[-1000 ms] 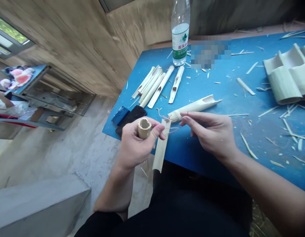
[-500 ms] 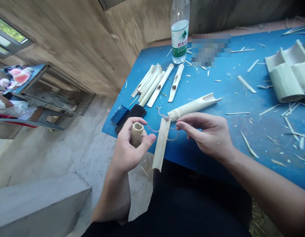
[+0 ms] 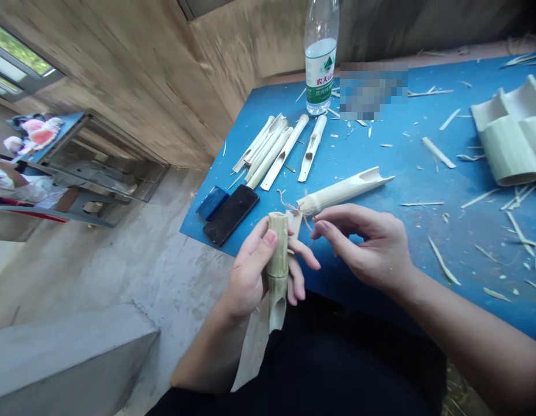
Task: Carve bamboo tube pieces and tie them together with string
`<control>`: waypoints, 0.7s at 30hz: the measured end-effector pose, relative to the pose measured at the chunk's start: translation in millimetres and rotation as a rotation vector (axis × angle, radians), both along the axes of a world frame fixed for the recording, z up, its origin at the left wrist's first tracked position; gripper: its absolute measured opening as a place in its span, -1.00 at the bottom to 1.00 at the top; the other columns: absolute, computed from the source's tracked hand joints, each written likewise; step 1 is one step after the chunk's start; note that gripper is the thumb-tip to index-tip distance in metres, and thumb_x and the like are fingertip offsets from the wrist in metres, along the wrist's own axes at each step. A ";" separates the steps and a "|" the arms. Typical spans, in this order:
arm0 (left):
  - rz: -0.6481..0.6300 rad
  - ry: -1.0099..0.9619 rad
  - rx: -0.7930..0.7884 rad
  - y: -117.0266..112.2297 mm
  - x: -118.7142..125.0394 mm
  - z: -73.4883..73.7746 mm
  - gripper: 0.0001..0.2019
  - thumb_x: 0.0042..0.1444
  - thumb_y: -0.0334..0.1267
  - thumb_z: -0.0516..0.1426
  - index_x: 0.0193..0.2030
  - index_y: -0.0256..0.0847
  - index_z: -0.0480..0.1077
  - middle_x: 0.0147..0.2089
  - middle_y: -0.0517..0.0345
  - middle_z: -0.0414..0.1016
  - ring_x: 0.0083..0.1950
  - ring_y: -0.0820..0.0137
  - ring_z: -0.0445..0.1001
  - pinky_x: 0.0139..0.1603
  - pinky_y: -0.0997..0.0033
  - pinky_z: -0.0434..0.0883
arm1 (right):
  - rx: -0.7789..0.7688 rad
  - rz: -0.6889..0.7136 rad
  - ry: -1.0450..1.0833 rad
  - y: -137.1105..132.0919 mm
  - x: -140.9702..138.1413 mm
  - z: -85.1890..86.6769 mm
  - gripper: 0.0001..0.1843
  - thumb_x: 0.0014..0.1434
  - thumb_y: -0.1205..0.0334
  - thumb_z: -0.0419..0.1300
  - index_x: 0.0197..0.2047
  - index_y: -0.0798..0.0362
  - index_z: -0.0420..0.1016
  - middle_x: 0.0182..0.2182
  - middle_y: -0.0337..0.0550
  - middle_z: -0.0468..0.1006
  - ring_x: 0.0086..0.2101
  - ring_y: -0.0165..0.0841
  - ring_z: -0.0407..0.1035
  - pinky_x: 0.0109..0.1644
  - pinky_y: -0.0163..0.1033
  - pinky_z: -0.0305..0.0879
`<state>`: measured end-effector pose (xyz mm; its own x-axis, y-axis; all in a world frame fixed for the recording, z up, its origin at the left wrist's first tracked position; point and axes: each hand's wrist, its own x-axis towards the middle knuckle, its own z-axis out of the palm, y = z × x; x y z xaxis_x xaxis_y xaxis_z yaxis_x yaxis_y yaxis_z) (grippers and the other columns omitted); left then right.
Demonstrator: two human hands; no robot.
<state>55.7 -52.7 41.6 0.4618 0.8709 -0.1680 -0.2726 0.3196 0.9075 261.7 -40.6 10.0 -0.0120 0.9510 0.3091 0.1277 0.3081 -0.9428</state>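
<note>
A short bamboo tube (image 3: 278, 248), with a node ring and a cut lower end, stands nearly upright in my left hand (image 3: 248, 274). The thumb presses it, while other fingers stretch out behind. My right hand (image 3: 372, 248) pinches a thin reddish string (image 3: 307, 222) between thumb and fingertips. This string runs to the near end of a longer bamboo tube (image 3: 343, 192) lying on the table, its far end cut into a scoop. Behind my left fingers, a split bamboo strip (image 3: 295, 222) is mostly hidden.
The blue table (image 3: 372, 156) carries bamboo slivers, a water bottle (image 3: 321, 75), several cut bamboo pieces (image 3: 270, 153), a black phone (image 3: 232, 215) and a blue case (image 3: 212, 203). Wide joined bamboo tubes (image 3: 508, 147) stand at right. Another person's arm (image 3: 12, 176) shows far left.
My left hand has moved right toward the right hand and turned the bamboo tube, so its length now shows. It covers much of the split strip. My right hand keeps its pinch.
</note>
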 end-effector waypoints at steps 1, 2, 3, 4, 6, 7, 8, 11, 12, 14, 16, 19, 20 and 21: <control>-0.013 -0.008 -0.018 -0.4 1.9 -3.4 -0.70 0.60 0.08 -0.01 0.11 -0.10 0.29 -0.08 -0.02 0.72 -0.47 0.35 0.67 -0.58 0.48 0.54 | -0.006 0.005 0.004 -0.2 -0.1 -0.1 -0.96 0.42 0.28 0.37 -0.09 -0.01 0.69 -0.37 -0.22 0.75 -0.51 -0.40 0.56 -0.47 -0.31 0.49; -0.013 -0.006 -0.029 -0.3 3.3 -6.4 -0.70 0.59 0.08 0.00 0.12 -0.10 0.29 -0.05 -0.04 0.72 -0.44 0.33 0.69 -0.56 0.47 0.56 | -0.005 0.012 0.002 -0.5 -0.1 -0.1 -0.95 0.42 0.29 0.37 -0.08 -0.01 0.69 -0.36 -0.22 0.76 -0.50 -0.39 0.57 -0.47 -0.31 0.49; 0.000 0.003 -0.032 0.3 4.4 -8.8 -0.70 0.59 0.08 0.02 0.12 -0.10 0.30 -0.05 -0.02 0.71 -0.43 0.33 0.70 -0.55 0.47 0.57 | 0.005 0.015 -0.008 -0.7 0.1 0.0 -0.95 0.42 0.29 0.37 -0.09 -0.02 0.69 -0.35 -0.21 0.76 -0.49 -0.38 0.58 -0.46 -0.30 0.49; 0.020 0.014 -0.030 1.2 5.1 -10.7 -0.70 0.58 0.08 0.05 0.13 -0.10 0.31 -0.07 0.02 0.70 -0.44 0.34 0.68 -0.56 0.47 0.57 | 0.026 0.016 -0.027 -0.9 0.4 0.1 -0.95 0.41 0.30 0.37 -0.11 -0.02 0.70 -0.35 -0.21 0.76 -0.48 -0.38 0.58 -0.46 -0.29 0.49; 0.047 0.021 -0.025 3.3 5.9 -13.3 -0.69 0.56 0.09 0.08 0.12 -0.10 0.32 -0.16 0.12 0.63 -0.51 0.41 0.61 -0.61 0.51 0.53 | 0.088 0.013 -0.078 -1.4 1.4 0.4 -0.93 0.38 0.32 0.39 -0.16 -0.03 0.73 -0.33 -0.20 0.77 -0.50 -0.39 0.55 -0.46 -0.28 0.47; 0.051 0.017 -0.027 4.2 6.0 -14.1 -0.69 0.55 0.10 0.08 0.12 -0.09 0.33 -0.20 0.17 0.59 -0.56 0.45 0.55 -0.65 0.54 0.49 | 0.117 0.009 -0.105 -1.6 1.9 0.6 -0.91 0.36 0.33 0.40 -0.18 -0.03 0.75 -0.33 -0.19 0.78 -0.52 -0.40 0.53 -0.46 -0.28 0.46; 0.049 0.011 -0.034 4.8 6.1 -14.8 -0.69 0.56 0.10 0.08 0.12 -0.09 0.34 -0.23 0.21 0.54 -0.59 0.49 0.50 -0.67 0.56 0.45 | 0.138 0.006 -0.126 -1.8 2.3 0.7 -0.90 0.35 0.34 0.41 -0.20 -0.03 0.76 -0.32 -0.19 0.79 -0.54 -0.41 0.51 -0.46 -0.27 0.45; 0.020 -0.005 -0.065 4.3 6.3 -16.5 -0.71 0.57 0.07 0.06 0.11 -0.09 0.36 -0.26 0.25 0.44 -0.60 0.56 0.39 -0.68 0.62 0.37 | 0.163 0.012 -0.145 -2.5 2.7 0.9 -0.88 0.33 0.36 0.41 -0.17 -0.04 0.78 -0.33 -0.20 0.79 -0.56 -0.42 0.48 -0.48 -0.27 0.42; 0.010 -0.007 -0.076 3.7 6.4 -17.1 -0.71 0.57 0.07 0.05 0.10 -0.09 0.37 -0.26 0.26 0.42 -0.59 0.57 0.37 -0.68 0.63 0.36 | 0.167 0.018 -0.141 -2.7 2.7 0.8 -0.87 0.33 0.37 0.41 -0.15 -0.04 0.79 -0.34 -0.21 0.79 -0.57 -0.42 0.47 -0.49 -0.27 0.41; 0.000 -0.006 -0.087 2.5 6.6 -18.4 -0.71 0.57 0.07 0.05 0.08 -0.10 0.36 -0.26 0.26 0.40 -0.59 0.58 0.35 -0.68 0.64 0.34 | 0.180 0.028 -0.133 -3.0 2.4 0.4 -0.85 0.33 0.40 0.40 -0.12 -0.03 0.79 -0.36 -0.23 0.78 -0.58 -0.44 0.44 -0.48 -0.27 0.39; -0.003 0.001 -0.083 1.6 6.9 -19.7 -0.71 0.58 0.07 0.05 0.08 -0.10 0.35 -0.26 0.27 0.40 -0.59 0.58 0.35 -0.68 0.65 0.34 | 0.207 0.034 -0.131 -3.1 2.3 -0.3 -0.85 0.33 0.42 0.39 -0.12 0.00 0.78 -0.37 -0.23 0.77 -0.58 -0.45 0.42 -0.48 -0.27 0.36; 0.001 0.013 -0.058 1.3 7.1 -21.7 -0.73 0.59 0.03 0.03 0.11 -0.10 0.36 -0.25 0.27 0.41 -0.58 0.58 0.36 -0.67 0.65 0.34 | 0.230 0.046 -0.141 -2.6 2.7 -1.2 -0.87 0.34 0.43 0.38 -0.14 0.05 0.77 -0.38 -0.20 0.76 -0.57 -0.43 0.43 -0.47 -0.25 0.34; 0.002 0.016 -0.051 1.5 7.0 -22.3 -0.74 0.60 0.02 0.03 0.13 -0.10 0.37 -0.25 0.26 0.42 -0.57 0.58 0.37 -0.67 0.66 0.34 | 0.234 0.050 -0.145 -2.3 2.9 -1.4 -0.88 0.34 0.43 0.38 -0.15 0.06 0.77 -0.38 -0.18 0.76 -0.56 -0.43 0.43 -0.46 -0.24 0.33; 0.005 0.018 -0.043 1.7 6.8 -22.7 -0.74 0.61 0.01 0.02 0.14 -0.09 0.37 -0.24 0.27 0.42 -0.57 0.59 0.37 -0.67 0.66 0.34 | 0.235 0.052 -0.149 -2.1 3.1 -1.4 -0.88 0.35 0.43 0.38 -0.16 0.07 0.77 -0.38 -0.18 0.76 -0.56 -0.44 0.43 -0.45 -0.25 0.34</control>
<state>62.5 -51.1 18.8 0.4537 0.8653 -0.2133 -0.2584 0.3567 0.8978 264.8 -42.7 8.5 -0.1208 0.8504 0.5121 0.2380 0.5257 -0.8167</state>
